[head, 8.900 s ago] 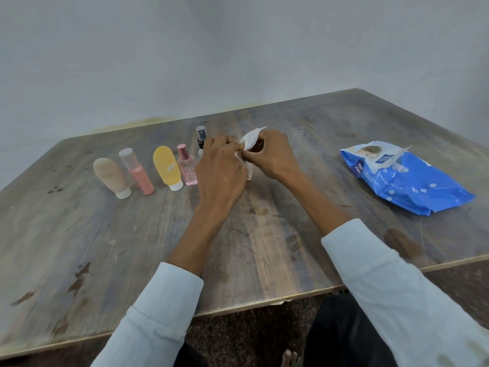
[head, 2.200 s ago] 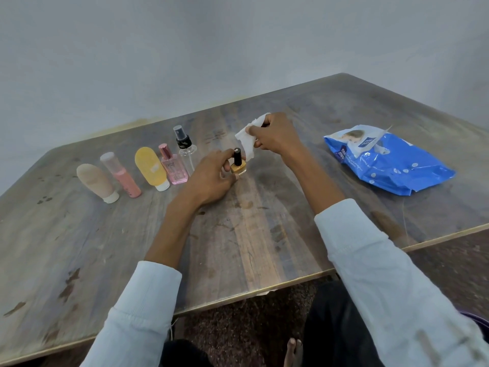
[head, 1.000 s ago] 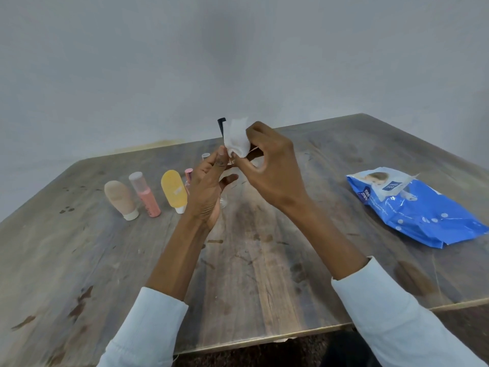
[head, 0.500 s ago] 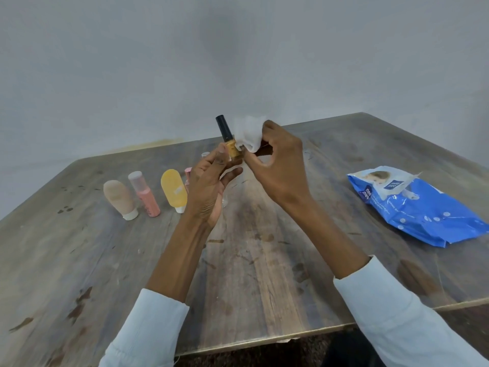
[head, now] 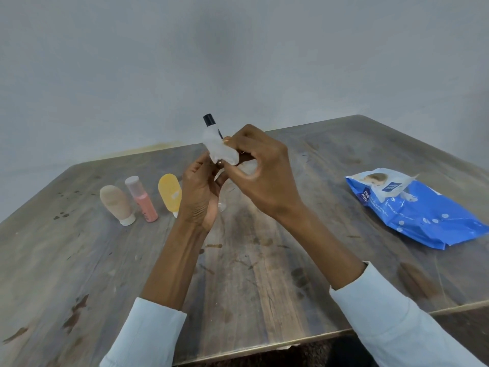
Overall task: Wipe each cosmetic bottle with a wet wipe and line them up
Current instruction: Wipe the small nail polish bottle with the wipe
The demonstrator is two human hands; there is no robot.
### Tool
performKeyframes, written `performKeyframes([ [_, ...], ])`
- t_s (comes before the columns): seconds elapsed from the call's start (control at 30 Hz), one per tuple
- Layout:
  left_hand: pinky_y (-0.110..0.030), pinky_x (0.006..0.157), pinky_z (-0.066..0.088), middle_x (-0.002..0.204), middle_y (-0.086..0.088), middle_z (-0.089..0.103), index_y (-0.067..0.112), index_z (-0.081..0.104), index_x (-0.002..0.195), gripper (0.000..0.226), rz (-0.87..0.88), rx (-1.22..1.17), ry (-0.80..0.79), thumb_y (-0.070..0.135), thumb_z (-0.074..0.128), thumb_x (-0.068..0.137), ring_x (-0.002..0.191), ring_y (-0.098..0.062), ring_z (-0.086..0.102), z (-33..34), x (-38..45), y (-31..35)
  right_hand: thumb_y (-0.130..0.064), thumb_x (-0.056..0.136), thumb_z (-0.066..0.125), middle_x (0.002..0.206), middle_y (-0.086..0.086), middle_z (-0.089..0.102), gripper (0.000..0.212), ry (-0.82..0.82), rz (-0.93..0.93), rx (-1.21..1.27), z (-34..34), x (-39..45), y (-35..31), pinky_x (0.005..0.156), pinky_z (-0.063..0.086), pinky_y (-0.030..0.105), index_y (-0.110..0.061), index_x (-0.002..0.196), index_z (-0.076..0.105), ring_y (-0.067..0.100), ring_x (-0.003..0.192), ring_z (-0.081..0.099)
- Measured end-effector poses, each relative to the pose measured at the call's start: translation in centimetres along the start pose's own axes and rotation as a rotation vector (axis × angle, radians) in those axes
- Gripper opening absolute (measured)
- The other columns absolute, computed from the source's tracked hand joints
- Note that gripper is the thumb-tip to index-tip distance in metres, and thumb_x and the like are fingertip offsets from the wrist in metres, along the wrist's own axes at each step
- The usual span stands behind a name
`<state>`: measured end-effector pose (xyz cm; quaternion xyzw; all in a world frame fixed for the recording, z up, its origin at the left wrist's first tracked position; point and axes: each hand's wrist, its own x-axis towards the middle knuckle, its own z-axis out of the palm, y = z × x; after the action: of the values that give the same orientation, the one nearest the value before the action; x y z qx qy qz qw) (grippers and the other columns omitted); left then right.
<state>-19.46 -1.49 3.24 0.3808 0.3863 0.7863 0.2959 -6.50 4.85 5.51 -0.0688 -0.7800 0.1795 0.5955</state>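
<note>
My left hand holds a small nail polish bottle raised above the table; only its black cap shows. My right hand presses a white wet wipe around the bottle's body. On the table behind stand a beige tube, a pink bottle and a yellow tube in a row. A clear spray bottle peeks out behind my left palm; a pink perfume bottle from earlier is hidden.
A blue pack of wet wipes lies at the right on the worn wooden table. A plain grey wall rises behind. The table's near edge runs across the bottom.
The wipe has slid up over the nail polish bottle, covering its yellow body and most of the cap. Both hands stay raised in about the same place.
</note>
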Motion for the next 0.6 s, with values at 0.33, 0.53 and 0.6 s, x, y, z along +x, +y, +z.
performKeyframes([
  [0.33,-0.034,0.096,0.058,0.116,-0.009,0.078,0.012,0.08,0.114,0.034,-0.011,0.024,-0.04,0.019,0.046,0.114,0.115,-0.023,0.071,0.4,-0.2,0.0,-0.008,0.092,0.082,0.094,0.0,0.067,0.01,0.081,0.072,-0.039,0.3,0.1,0.5,0.069,0.059,0.026,-0.005,0.098,0.075,0.01,0.081,0.065],
  [0.53,-0.038,0.102,0.059,0.12,-0.01,0.078,0.006,0.073,0.124,0.032,0.013,0.051,-0.054,0.019,0.046,0.115,0.117,-0.025,0.071,0.5,-0.2,0.0,-0.007,0.091,0.082,0.097,0.004,0.068,0.014,0.111,0.089,-0.074,0.1,0.0,0.9,0.069,0.06,0.033,-0.002,0.101,0.074,0.014,0.085,0.067],
  [0.6,-0.042,0.104,0.058,0.122,-0.011,0.076,0.004,0.07,0.127,0.032,0.023,0.081,-0.066,0.023,0.048,0.114,0.121,-0.027,0.07,0.4,-0.3,0.0,-0.01,0.093,0.082,0.096,0.002,0.067,0.012,0.085,0.066,-0.072,0.1,0.2,0.7,0.07,0.06,0.029,-0.004,0.1,0.074,0.011,0.083,0.065],
])
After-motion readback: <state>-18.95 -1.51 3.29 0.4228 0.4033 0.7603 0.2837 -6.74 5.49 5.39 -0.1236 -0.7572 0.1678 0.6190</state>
